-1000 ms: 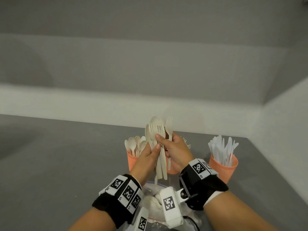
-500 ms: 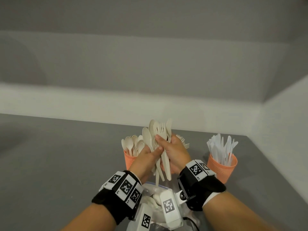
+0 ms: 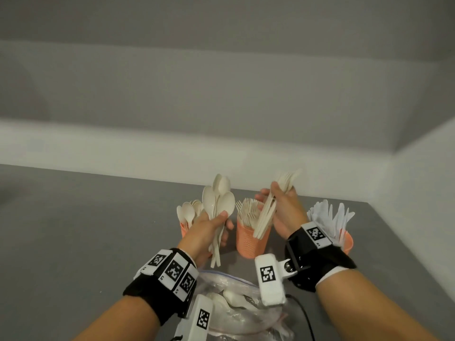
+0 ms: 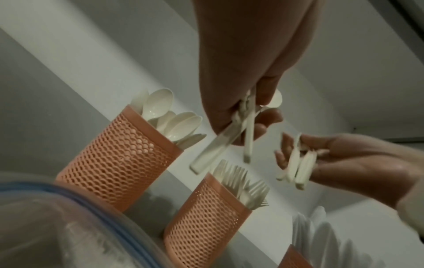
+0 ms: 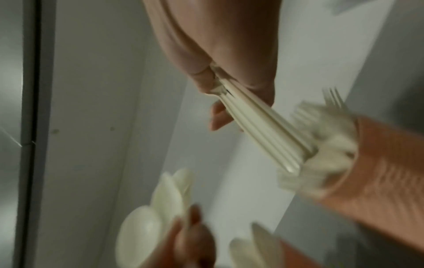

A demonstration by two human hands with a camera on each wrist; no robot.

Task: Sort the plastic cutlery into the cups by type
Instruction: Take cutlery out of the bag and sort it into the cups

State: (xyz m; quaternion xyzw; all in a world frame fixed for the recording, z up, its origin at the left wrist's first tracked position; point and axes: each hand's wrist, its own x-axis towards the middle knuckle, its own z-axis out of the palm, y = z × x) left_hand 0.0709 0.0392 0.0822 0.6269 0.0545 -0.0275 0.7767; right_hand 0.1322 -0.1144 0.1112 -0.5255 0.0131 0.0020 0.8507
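My left hand grips a bunch of cream spoons upright, just right of the orange mesh spoon cup. My right hand grips a bundle of cream forks, their handle ends hanging over the middle orange cup that holds forks. In the right wrist view the fork handles slant toward that cup. A third orange cup at the right holds white knives, partly hidden by my right wrist.
A clear zip bag with more cutlery lies on the grey table just in front of me, under my wrists. White walls close the table at the back and at the right.
The single mixed bunch held by both hands has been split. My left hand moved left with the spoons and my right hand moved right with the forks, over the middle cup.
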